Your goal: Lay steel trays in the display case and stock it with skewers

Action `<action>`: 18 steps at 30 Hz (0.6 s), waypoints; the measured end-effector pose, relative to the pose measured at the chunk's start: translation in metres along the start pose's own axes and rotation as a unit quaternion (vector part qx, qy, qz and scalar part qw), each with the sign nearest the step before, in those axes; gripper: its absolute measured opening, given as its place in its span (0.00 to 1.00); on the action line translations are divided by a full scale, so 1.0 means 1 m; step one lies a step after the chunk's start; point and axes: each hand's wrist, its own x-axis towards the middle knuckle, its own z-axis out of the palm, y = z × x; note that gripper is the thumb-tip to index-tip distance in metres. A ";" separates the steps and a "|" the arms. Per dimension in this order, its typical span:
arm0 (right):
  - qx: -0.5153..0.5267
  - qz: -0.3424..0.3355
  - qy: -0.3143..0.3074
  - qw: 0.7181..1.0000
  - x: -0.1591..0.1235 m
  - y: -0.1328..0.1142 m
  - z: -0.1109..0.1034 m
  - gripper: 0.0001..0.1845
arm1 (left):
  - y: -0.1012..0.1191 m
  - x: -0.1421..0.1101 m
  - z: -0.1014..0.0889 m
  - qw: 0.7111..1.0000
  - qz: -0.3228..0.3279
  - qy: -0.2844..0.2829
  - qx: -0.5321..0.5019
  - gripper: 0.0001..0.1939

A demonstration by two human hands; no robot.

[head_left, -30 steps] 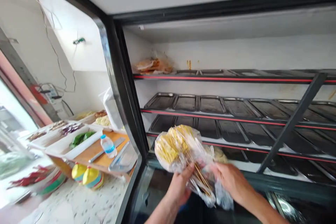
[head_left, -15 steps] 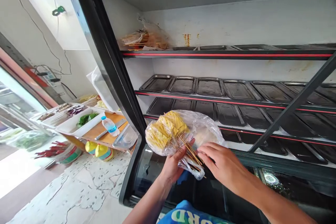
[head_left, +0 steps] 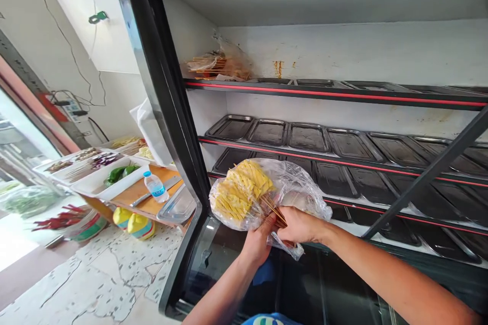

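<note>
Head view: left hand pinching sticks of yellow skewers; right hand wrapped round same sticks. Skewers inside clear plastic bag, before display cabinet. Risks: stick ends piercing thin film; uneven grip letting skewers slip, fall.

The right hand had shifted from the plastic bag and gripped the skewer sticks; the bag's bunched side had spread.
</note>
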 end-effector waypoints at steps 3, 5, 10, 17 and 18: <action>0.140 -0.004 -0.076 0.987 0.009 0.005 -0.004 0.04 | 0.004 0.004 0.002 0.999 -0.016 -0.019 0.024 0.18; 0.187 -0.028 -0.063 0.980 0.011 0.010 -0.001 0.06 | 0.006 0.007 0.003 0.999 -0.022 -0.024 0.020 0.20; 0.131 0.007 0.078 0.988 0.002 0.033 0.034 0.17 | -0.018 0.006 -0.006 0.999 -0.024 -0.026 0.006 0.22; 0.312 0.087 0.045 0.945 -0.037 0.105 0.110 0.17 | -0.112 -0.024 -0.045 0.986 -0.142 -0.085 0.005 0.22; 0.359 0.124 0.007 0.925 -0.045 0.115 0.120 0.22 | -0.124 -0.029 -0.050 0.982 -0.169 -0.088 0.001 0.23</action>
